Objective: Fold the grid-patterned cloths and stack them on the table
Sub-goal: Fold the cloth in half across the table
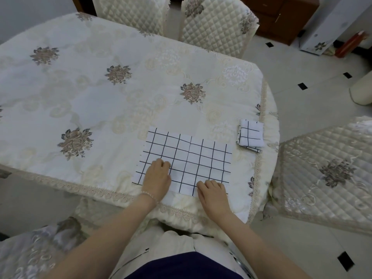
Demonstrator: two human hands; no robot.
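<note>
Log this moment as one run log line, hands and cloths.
left hand: on spread cloth | right hand: at its near edge | folded cloths: stacked at right table edge | stage: folding not begun

— What's the person wearing?
— Bare forearms, no sleeves showing. A thin beaded bracelet (150,195) circles the left wrist, at about 9 o'clock of the right hand (213,195).
— Clothes?
— Cream trousers (173,243); a dark navy top (181,266), perhaps.

The left hand (158,175) and right hand (211,193) cover the near edge of the flat white grid-patterned cloth (193,158), so any grip there is unclear. The small folded grid-patterned stack (250,134) hides its lower layers, count unclear.
</note>
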